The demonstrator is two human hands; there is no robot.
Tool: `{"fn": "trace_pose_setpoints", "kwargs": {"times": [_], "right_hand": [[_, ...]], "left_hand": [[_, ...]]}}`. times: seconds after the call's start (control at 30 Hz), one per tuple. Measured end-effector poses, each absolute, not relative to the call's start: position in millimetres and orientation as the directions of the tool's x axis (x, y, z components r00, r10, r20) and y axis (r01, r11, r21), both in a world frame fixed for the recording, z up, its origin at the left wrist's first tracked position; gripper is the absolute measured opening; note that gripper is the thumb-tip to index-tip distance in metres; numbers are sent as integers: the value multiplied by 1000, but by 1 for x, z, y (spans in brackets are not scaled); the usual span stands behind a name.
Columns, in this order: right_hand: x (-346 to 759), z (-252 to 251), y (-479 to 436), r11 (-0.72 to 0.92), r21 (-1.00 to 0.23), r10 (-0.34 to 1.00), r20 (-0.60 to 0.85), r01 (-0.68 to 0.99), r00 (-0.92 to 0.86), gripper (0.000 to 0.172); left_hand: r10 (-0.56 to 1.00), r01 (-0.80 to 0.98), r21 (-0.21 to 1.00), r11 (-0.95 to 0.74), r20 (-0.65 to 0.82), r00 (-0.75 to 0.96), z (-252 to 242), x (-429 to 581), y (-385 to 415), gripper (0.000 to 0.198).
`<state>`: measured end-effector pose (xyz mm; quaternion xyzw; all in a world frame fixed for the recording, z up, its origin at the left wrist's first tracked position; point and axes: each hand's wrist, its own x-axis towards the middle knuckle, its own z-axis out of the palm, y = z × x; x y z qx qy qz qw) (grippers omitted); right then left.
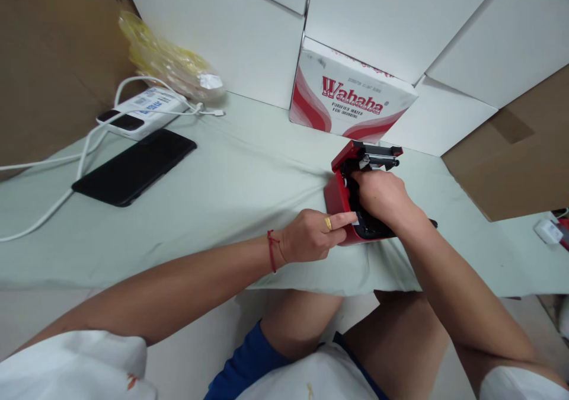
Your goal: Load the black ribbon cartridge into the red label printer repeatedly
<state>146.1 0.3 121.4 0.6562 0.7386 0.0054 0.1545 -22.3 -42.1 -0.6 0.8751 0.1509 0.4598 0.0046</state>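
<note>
A small red label printer (334, 194) stands on the cloth-covered table with its lid (377, 156) raised, showing a black inside and a dark roller. My right hand (384, 198) reaches down into the printer, knuckles up and fingers curled; its fingertips and anything in them are hidden. At the printer's front left corner, my left hand (313, 234) grips the edge, index finger laid along the rim and the other fingers curled below. A small white slip (355, 218) shows by that index fingertip. A gold ring and a red string bracelet are on the left hand and wrist.
Behind the printer a white and red Wahaha carton (351, 95) leans against white panels. To the left lie a black phone (136, 166), a white power bank (144, 112) with cable, and a yellowish plastic bag (173, 62). Brown cardboard (511, 145) stands right, near a white plug (548, 232).
</note>
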Motion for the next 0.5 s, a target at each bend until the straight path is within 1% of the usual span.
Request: {"fn": "trace_pose_setpoints", "kwargs": {"times": [0.13, 0.2, 0.23, 0.3, 0.33, 0.37, 0.43, 0.5], "right_hand": [[153, 120, 2, 196, 131, 964, -207, 972, -167, 45], [164, 125, -5, 261, 36, 950, -187, 965, -250, 46], [171, 128, -12, 293, -34, 944, -147, 956, -295, 43], [185, 134, -32, 348, -180, 935, 1, 920, -354, 33], [192, 135, -45, 378, -234, 926, 90, 896, -367, 29], [198, 134, -59, 408, -263, 911, 174, 874, -373, 26], [206, 127, -89, 467, -245, 870, 299, 849, -392, 25], [209, 114, -115, 521, -185, 824, 366, 833, -434, 31]], "left_hand": [[278, 272, 149, -951, 798, 535, 1, -22, -42, 28], [274, 265, 150, -952, 803, 529, 3, -22, -42, 28], [266, 262, 146, -954, 816, 514, 4, -21, -42, 27], [250, 256, 139, -957, 842, 478, 6, -21, -42, 25], [246, 257, 137, -957, 851, 464, 6, -21, -42, 24], [243, 258, 135, -957, 856, 457, 7, -21, -41, 24], [245, 262, 132, -956, 850, 466, 7, -22, -40, 24], [254, 267, 133, -955, 830, 496, 6, -24, -40, 24]]}}
